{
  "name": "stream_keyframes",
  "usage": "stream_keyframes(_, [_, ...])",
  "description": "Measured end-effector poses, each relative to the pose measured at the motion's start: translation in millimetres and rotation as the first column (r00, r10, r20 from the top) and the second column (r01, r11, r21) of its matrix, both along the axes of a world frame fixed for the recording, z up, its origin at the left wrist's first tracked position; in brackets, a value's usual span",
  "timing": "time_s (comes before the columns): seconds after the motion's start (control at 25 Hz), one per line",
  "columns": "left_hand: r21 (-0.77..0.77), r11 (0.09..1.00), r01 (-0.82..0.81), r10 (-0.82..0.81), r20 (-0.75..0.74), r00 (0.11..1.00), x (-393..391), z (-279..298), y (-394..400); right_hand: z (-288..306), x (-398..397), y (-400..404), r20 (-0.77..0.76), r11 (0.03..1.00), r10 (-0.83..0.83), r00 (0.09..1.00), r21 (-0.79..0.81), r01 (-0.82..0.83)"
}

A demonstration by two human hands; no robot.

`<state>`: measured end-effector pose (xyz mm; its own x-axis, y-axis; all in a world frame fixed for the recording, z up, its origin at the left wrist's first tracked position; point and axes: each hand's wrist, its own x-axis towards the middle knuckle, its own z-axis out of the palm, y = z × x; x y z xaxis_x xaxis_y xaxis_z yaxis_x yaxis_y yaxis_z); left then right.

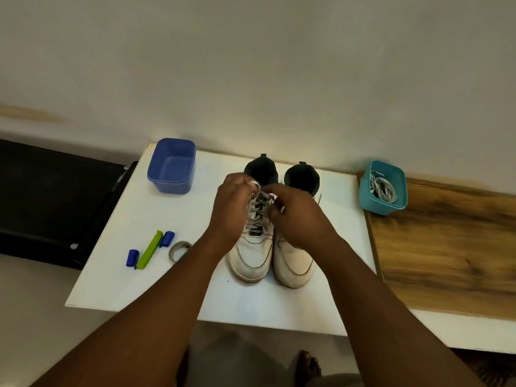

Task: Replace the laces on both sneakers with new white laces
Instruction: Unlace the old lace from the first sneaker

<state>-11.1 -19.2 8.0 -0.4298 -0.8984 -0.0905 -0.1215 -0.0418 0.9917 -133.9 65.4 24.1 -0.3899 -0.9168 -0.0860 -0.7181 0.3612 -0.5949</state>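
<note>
Two white sneakers stand side by side on the white table [117, 275], toes toward me. The left sneaker [251, 261] carries a grey-white lace [258, 216] criss-crossed through its eyelets. My left hand [231, 208] pinches the lace end at the top of that shoe. My right hand [296, 216] pinches the other end close beside it, fingers curled, and covers the upper part of the right sneaker [293, 263]. A teal tub [391, 203] at the right holds a bundle of white laces [382, 188].
A blue tub [171, 166] stands at the table's back left. Near the left front lie a green clip with two blue pieces [149, 251] and a grey ring [178, 250]. A wooden surface [446, 252] adjoins on the right, a dark bench on the left.
</note>
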Motion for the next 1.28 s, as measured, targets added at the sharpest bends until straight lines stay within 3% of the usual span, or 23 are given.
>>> stream_keyframes(0.08, [0.136, 0.986, -0.102, 0.129, -0.210, 0.969, 8.9, 11.3, -5.7, -3.6, 1.1, -1.7, -0.004, 1.000, 0.001, 1.000, -0.005, -0.001])
stream_keyframes(0.16, [0.300, 0.924, -0.238, 0.346, -0.388, 0.854, 20.1, 18.5, -11.1, 0.7, -0.3, -1.2, -0.001, 0.999, -0.043, 0.999, -0.011, 0.043])
stream_keyframes(0.2, [0.300, 0.900, -0.316, 0.415, -0.368, 0.832, 24.9, 17.2, -14.0, 5.5, -4.1, 0.2, -0.030, 0.999, -0.036, 0.999, 0.039, 0.037])
stream_keyframes(0.28, [0.034, 0.896, -0.443, 0.445, -0.077, 0.892, 28.6, 6.1, -17.0, 18.9, -15.6, 4.2, -0.148, 0.967, 0.053, 0.988, 0.254, -0.014])
stream_keyframes(0.32, [-0.163, 0.898, -0.409, 0.429, 0.116, 0.896, 29.3, -2.8, -16.0, 24.8, -21.7, 6.6, -0.223, 0.928, 0.091, 0.971, 0.373, -0.001])
stream_keyframes(0.4, [-0.452, 0.869, -0.201, 0.405, 0.416, 0.814, 26.9, -17.1, -10.9, 38.8, -32.4, 12.0, -0.372, 0.875, 0.051, 0.927, 0.465, 0.138])
stream_keyframes(0.44, [-0.528, 0.843, -0.097, 0.402, 0.500, 0.767, 24.8, -19.5, -6.7, 46.7, -36.6, 15.0, -0.442, 0.879, -0.027, 0.896, 0.416, 0.232])
stream_keyframes(0.52, [-0.584, 0.811, 0.025, 0.402, 0.589, 0.701, 18.7, -19.4, 1.3, 63.2, -39.2, 18.6, -0.534, 0.918, -0.236, 0.812, 0.152, 0.366])
stream_keyframes(0.56, [-0.584, 0.810, 0.043, 0.404, 0.610, 0.682, 15.7, -18.9, 4.2, 68.3, -35.4, 17.3, -0.522, 0.929, -0.317, 0.792, -0.004, 0.369])
stream_keyframes(0.64, [-0.552, 0.833, 0.037, 0.384, 0.626, 0.679, 11.3, -18.8, 5.5, 69.1, -20.3, 7.4, -0.382, 0.953, -0.298, 0.875, -0.178, 0.247])
stream_keyframes(0.72, [-0.530, 0.847, 0.055, 0.331, 0.603, 0.726, 5.9, -22.4, 2.3, 50.0, -0.6, -6.7, -0.255, 0.995, -0.068, 0.964, -0.091, 0.046])
stream_keyframes(0.8, [-0.538, 0.817, 0.209, 0.226, 0.631, 0.742, -0.3, -26.9, -3.8, 19.2, 10.4, -13.2, -0.243, 0.993, 0.094, 0.965, 0.088, -0.074])
stream_keyframes(0.88, [-0.538, 0.781, 0.318, 0.157, 0.662, 0.733, 0.3, -31.7, -11.0, 2.2, 8.8, -14.5, -0.303, 0.987, 0.103, 0.947, 0.149, -0.060])
stream_keyframes(1.08, [-0.534, 0.793, 0.292, 0.066, 0.552, 0.831, 12.3, -34.6, -23.5, 2.7, -4.3, -10.1, -0.305, 0.996, -0.024, 0.952, 0.075, 0.049])
stream_keyframes(1.28, [-0.515, 0.807, 0.288, 0.012, 0.502, 0.865, 17.1, -31.0, -25.8, 0.5, -9.0, -7.5, -0.227, 0.990, -0.070, 0.971, 0.106, 0.097])
